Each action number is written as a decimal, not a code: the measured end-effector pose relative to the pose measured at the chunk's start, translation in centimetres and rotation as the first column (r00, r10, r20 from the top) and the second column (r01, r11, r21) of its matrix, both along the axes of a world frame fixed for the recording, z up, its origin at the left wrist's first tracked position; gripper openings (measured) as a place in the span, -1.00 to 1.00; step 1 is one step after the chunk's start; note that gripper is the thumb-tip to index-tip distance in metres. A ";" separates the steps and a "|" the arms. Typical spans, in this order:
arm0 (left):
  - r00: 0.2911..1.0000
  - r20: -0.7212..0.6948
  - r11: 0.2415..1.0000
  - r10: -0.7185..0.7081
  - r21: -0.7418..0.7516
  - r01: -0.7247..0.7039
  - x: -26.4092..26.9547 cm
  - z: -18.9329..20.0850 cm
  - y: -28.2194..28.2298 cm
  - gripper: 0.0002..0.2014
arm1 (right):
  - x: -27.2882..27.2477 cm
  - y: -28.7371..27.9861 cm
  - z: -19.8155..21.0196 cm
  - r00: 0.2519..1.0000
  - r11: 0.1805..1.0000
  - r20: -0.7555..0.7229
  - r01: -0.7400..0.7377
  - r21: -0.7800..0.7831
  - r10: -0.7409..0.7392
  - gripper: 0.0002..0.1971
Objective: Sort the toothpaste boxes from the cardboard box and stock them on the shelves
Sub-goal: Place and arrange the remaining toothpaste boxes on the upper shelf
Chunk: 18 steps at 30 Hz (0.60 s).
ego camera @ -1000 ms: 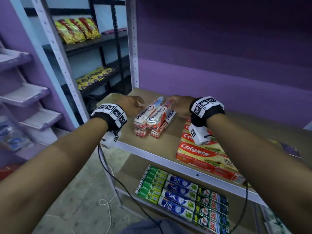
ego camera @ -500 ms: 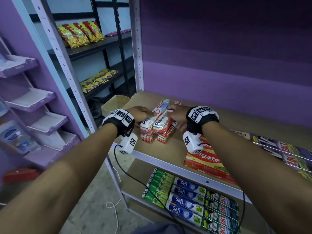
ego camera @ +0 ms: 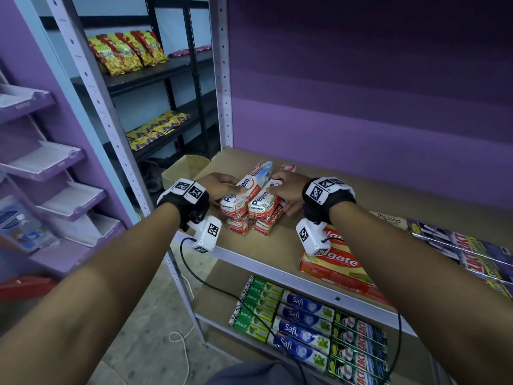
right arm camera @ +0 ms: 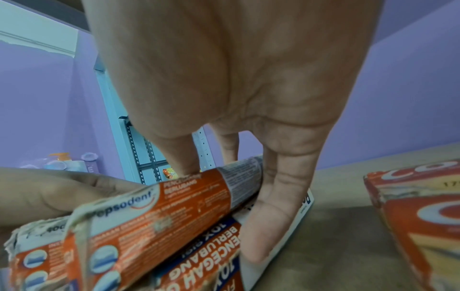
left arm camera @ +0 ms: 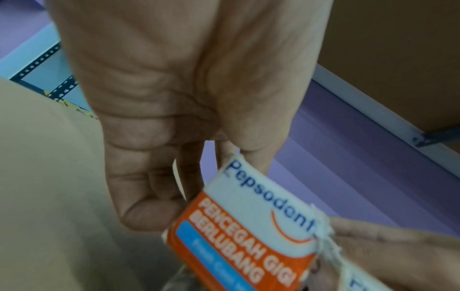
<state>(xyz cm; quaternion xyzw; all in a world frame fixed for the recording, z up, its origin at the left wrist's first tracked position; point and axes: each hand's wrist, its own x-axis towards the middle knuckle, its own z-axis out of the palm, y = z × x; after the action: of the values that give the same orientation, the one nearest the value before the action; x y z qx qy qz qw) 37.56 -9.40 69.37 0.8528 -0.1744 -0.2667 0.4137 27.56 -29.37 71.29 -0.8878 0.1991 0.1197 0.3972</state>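
Observation:
A two-layer stack of red-and-white Pepsodent boxes (ego camera: 249,209) lies near the left front corner of the wooden shelf (ego camera: 280,243). My left hand (ego camera: 222,186) curls round the top left box (ego camera: 244,187), thumb on its lid; in the left wrist view the hand (left arm camera: 154,177) holds that box (left arm camera: 248,226) by its end. My right hand (ego camera: 286,187) grips the top right box (ego camera: 262,197). In the right wrist view its fingers (right arm camera: 281,177) run down the box's (right arm camera: 161,206) far side onto the box below. The cardboard box (ego camera: 186,168) stands open on the floor behind the shelf post.
Colgate boxes (ego camera: 341,262) lie right of the stack under my right wrist, and dark Zact boxes (ego camera: 472,248) lie further right. The lower shelf holds rows of Darlie (ego camera: 258,301), Safi (ego camera: 302,320) and Zact (ego camera: 358,345) boxes. Purple trays (ego camera: 41,159) jut out at the left.
My left hand came in from beside the stack and my right hand from behind it; both now hold the top boxes. The head view has shifted.

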 end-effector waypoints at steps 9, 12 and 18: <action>0.952 0.201 0.973 0.231 -0.031 -0.230 2.9 -1.2 3.9 -0.60 | 0.0 0.4 0.4 1.000 1.000 -0.006 -0.009 -0.014 0.009 -0.35; 0.928 0.278 0.962 0.247 0.043 -0.268 3.9 -1.8 4.8 -0.60 | 0.1 0.7 0.5 1.000 1.000 -0.012 -0.003 0.000 0.003 -0.36; 0.899 0.371 0.935 0.233 0.171 -0.312 5.4 -3.0 5.2 -0.62 | 0.3 0.7 0.3 1.000 1.000 -0.002 0.006 0.005 -0.006 -0.39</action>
<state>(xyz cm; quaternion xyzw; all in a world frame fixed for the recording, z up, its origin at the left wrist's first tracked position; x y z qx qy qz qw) 42.95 -4.20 66.41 0.9436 -0.0908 -0.0706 0.3105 27.86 -28.70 71.55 -0.8861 0.2019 0.1200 0.3997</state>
